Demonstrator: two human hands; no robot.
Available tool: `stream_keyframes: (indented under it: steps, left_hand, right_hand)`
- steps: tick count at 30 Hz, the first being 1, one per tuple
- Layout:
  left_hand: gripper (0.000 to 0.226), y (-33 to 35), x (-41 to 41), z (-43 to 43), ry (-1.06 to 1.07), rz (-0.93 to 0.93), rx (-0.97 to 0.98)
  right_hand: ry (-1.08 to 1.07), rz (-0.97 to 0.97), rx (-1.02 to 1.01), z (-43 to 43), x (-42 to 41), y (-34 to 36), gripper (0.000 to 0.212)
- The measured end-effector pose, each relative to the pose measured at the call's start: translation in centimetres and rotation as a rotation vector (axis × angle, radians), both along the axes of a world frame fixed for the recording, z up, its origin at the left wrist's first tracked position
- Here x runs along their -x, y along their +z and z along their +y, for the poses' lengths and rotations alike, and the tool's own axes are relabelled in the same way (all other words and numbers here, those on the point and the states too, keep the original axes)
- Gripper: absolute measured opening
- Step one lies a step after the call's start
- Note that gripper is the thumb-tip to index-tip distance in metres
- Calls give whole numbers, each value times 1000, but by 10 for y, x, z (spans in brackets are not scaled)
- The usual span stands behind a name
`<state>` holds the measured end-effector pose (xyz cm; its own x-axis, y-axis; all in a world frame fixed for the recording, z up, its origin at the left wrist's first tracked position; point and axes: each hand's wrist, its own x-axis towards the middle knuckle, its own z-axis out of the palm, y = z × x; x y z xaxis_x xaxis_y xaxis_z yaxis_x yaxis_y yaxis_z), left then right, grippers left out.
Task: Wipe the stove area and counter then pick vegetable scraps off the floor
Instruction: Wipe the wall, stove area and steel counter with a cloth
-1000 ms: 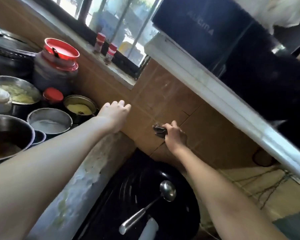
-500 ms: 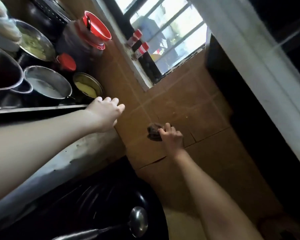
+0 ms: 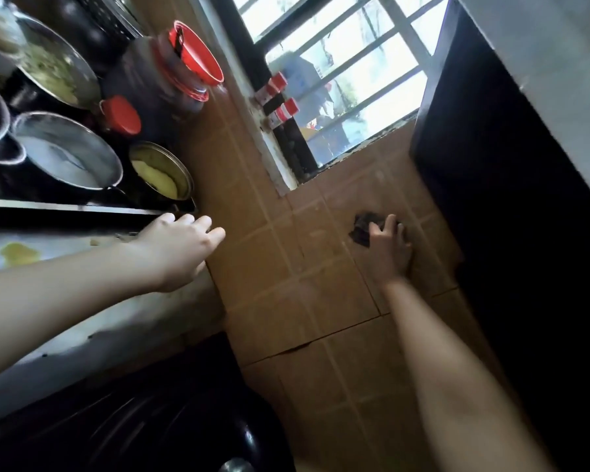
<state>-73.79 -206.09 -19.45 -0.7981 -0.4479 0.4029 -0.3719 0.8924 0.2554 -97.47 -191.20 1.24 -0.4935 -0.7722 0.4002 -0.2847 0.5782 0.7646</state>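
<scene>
My right hand (image 3: 390, 248) presses a dark scrubbing pad (image 3: 363, 229) flat against the brown tiled wall (image 3: 286, 267) below the window. My left hand (image 3: 181, 248) rests with fingers spread on the edge of the pale counter ledge (image 3: 82, 301), holding nothing. A yellowish scrap (image 3: 19, 253) lies on the ledge at the far left. The black wok (image 3: 150, 420) sits below, mostly in shadow.
Steel pots and bowls with food (image 3: 65, 151) crowd the counter at left, beside a dark jar with a red lid (image 3: 184, 63) and a small red-capped jar (image 3: 121, 114). Spice bottles (image 3: 276, 97) stand on the window sill. A black range hood (image 3: 508, 199) overhangs at right.
The view has swung and tilted toward the wall. My right hand with the pad has slid to the right across the tiles. My left hand has stayed on the ledge.
</scene>
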Motion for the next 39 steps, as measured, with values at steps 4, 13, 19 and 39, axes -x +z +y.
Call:
stream_keyframes:
  steps: [4,13,19,39]
  left_hand:
    - [31,-4,3,-10,26,28,41]
    - [27,-13,7,-25,46,-25,-38]
    - [26,-12,11,-19,33,-11,-16]
    - [26,7,38,4,0,25,-36]
  right_hand:
    - [-73,-15,-30,-23,19,-6,31]
    - [-101,-120,-348,-3,34,-83,30]
    - [-143,-251,-566,45,31,-126,32]
    - [-107,-9,-354,3,60,-31,46]
